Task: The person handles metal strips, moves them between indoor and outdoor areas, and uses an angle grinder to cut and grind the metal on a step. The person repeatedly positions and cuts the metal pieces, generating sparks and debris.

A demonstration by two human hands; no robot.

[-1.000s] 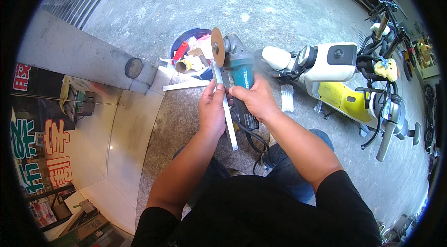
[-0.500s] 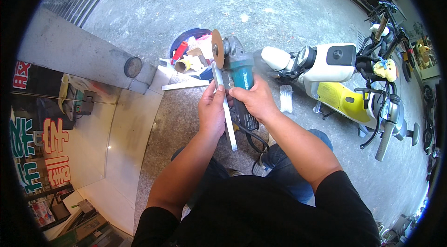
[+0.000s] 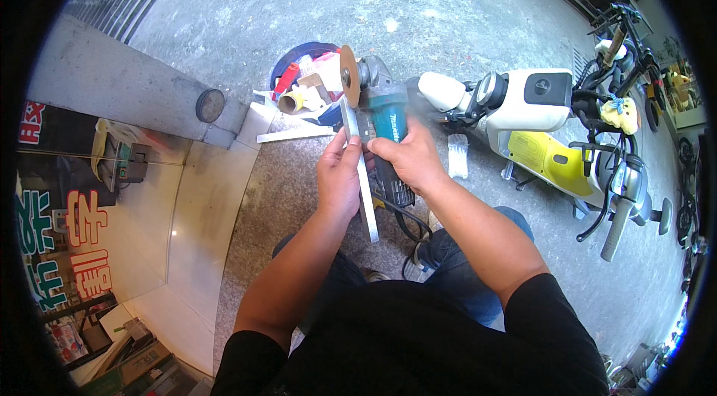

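My right hand (image 3: 407, 157) is wrapped round the teal body of an angle grinder (image 3: 388, 123). Its brown disc (image 3: 349, 76) stands on edge at the far end, and its cord loops down between my legs. Thumb and fingers of my left hand (image 3: 340, 175) grip a thin silver metal bar (image 3: 365, 190) that points away from me. The bar's far end is just below the disc; I cannot tell whether they touch. Both hands are close together, with the bar to the left of the grinder.
Beyond the bar is a dark bin (image 3: 280, 67) full of scraps. Another pale bar (image 3: 295, 133) lies in front of it. At right stands a white and yellow scooter (image 3: 534, 101), with a clear plastic packet (image 3: 458, 156) on the floor nearby. A grey pillar base (image 3: 134, 75) runs along the left.
Hands, grinder and bar hold almost the same position. The whole view has shifted very slightly.
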